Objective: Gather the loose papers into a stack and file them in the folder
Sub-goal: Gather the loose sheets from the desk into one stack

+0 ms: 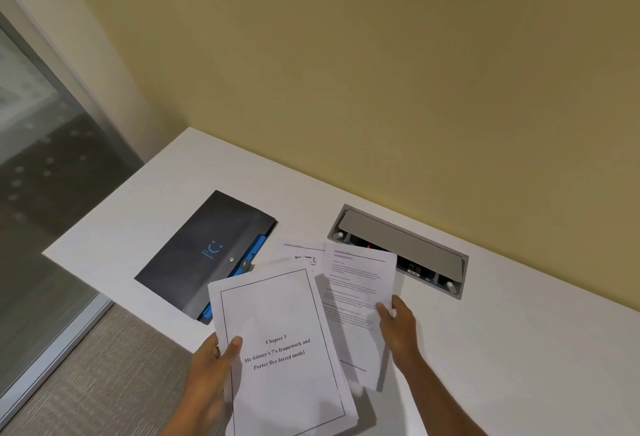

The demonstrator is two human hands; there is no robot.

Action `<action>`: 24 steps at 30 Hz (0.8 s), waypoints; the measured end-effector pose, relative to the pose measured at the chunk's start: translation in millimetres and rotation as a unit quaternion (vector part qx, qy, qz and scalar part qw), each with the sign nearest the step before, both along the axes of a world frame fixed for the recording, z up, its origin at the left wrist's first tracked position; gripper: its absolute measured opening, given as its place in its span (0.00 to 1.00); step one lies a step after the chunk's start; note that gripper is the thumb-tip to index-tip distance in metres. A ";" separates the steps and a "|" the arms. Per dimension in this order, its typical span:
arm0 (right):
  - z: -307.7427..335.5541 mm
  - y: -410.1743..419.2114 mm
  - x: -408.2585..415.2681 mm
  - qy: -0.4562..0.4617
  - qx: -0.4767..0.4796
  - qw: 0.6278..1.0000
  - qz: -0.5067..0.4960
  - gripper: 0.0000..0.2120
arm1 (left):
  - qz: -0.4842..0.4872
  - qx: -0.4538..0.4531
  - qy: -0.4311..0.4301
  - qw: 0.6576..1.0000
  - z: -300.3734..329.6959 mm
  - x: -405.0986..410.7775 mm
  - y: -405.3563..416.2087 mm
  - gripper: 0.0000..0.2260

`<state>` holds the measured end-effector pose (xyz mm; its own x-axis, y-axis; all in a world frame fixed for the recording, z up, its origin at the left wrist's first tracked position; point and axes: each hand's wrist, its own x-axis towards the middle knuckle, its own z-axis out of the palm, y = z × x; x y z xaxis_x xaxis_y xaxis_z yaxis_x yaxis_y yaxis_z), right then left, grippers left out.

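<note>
My left hand (211,363) grips the left edge of a stack of white papers (280,349), raised off the white table; the top sheet has a thin border and reads "Chapter 3". My right hand (398,324) pinches the right edge of a single printed sheet (356,300), lifted beside the stack. One more white sheet (298,255) lies flat on the table behind them, partly covered. A dark grey folder (204,255) with a blue smile logo and blue inner dividers lies shut on the table to the left of the papers.
A grey cable box (401,248) is set into the white table (519,331) at the back right, its flap partly open. A yellow wall stands behind. The table's left edge (114,290) drops to grey carpet, with a glass partition beyond.
</note>
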<state>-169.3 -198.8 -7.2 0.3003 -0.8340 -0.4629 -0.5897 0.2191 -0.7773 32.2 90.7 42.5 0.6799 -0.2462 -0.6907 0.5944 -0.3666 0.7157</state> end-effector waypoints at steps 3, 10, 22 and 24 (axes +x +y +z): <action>0.9 -1.4 -16.2 -0.025 0.006 1.000 0.007 0.05 | -0.009 -0.029 0.013 0.999 6.8 4.8 -3.2 0.09; 27.3 2.2 -17.1 -0.091 0.064 0.993 0.036 0.08 | -0.075 -0.059 0.020 0.995 31.6 13.4 -22.4 0.11; 35.5 38.2 10.7 -0.175 0.180 0.960 0.126 0.13 | -0.127 0.066 0.026 0.989 24.8 4.6 -34.7 0.13; 32.5 43.2 15.9 -0.172 0.196 0.953 0.153 0.13 | -0.127 0.077 0.031 0.988 21.8 3.3 -34.6 0.16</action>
<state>-153.3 -155.6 25.3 0.6914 -0.4660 -0.5520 -0.3981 0.3918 -0.8295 35.5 56.1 64.2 0.5650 -0.2924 -0.7716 0.5106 -0.6106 0.6053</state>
